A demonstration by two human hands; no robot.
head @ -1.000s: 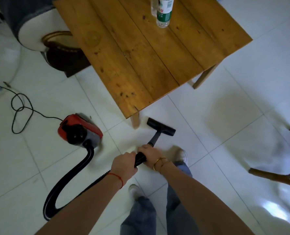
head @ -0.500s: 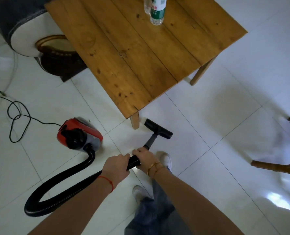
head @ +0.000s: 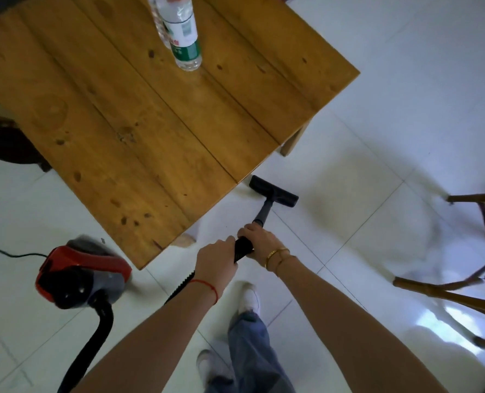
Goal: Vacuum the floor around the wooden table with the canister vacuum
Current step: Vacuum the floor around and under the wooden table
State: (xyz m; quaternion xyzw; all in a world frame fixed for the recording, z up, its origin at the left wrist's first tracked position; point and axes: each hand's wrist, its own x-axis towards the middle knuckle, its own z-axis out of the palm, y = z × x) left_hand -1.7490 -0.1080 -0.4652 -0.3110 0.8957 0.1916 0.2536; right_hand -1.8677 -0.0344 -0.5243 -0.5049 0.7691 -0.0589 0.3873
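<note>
Wand (head: 264, 212) long axis runs from the hands up & slightly right, away from the person, ending at the black floor head (head: 273, 191). Head's long axis lies crosswise to the wand, slanting from upper left to lower right, flat on the white tile floor (head: 377, 143). Its left end sits just beside the near edge of the wooden counter (head: 127, 131), btwn the two visible legs.

Both arms reach fwd, forearms converging on the black handle (head: 242, 248). Left hand (head: 215, 263) grip: fingers curled round the handle's rear end, knuckles up, red string on the wrist. Right hand (head: 259, 241) grip: wrapped round the handle just ahead of the left, touching it, gold bangles on the wrist. Both closed tight on the handle.

Vacuum canister (head: 82, 272): red top, grey/black body, somewhat blurred, on the floor at lower left, close to the counter's near corner. Ribbed black hose (head: 99, 333) leaves its front, drops toward the bottom edge; another stretch shows under the left wrist. Thin black cord (head: 14, 254) trails left.

Water bottle (head: 184, 35), green label, stands on the counter's far part. Wooden chair (head: 462, 282) at right edge, blurry.
</note>
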